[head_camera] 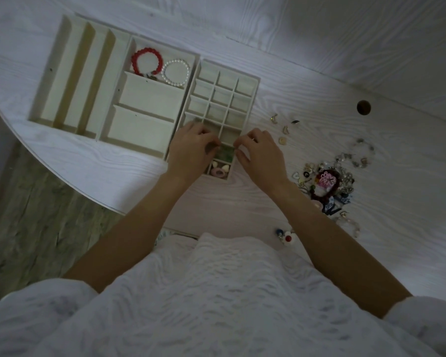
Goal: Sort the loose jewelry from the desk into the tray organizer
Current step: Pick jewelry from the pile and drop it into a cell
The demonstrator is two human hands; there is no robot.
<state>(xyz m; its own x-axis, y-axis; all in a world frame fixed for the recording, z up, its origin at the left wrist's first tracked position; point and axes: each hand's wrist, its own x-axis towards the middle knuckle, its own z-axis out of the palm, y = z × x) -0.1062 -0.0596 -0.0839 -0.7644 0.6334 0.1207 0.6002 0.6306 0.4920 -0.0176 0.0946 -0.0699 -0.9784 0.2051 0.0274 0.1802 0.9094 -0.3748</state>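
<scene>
Three cream tray organizers lie side by side on the white desk. The right one is a grid tray (252, 83) of small cells. My left hand (191, 148) and my right hand (258, 153) hover over its near end, fingers pinched toward a green piece (225, 153) in one cell; whether either hand grips it I cannot tell. The nearest cell holds a pink ring and small shell-like pieces (220, 170). A red bead bracelet (146, 61) and a white pearl bracelet (177, 72) lie in the middle tray (129, 73). A pile of loose jewelry (330, 181) sits to the right.
The left tray (49, 73) has long empty slots. Small loose pieces (283, 130) lie right of the grid tray, and a flower-shaped piece (286, 237) lies near my body. A cable hole (363, 107) is in the desk. The desk's curved edge (62, 173) drops to the floor at left.
</scene>
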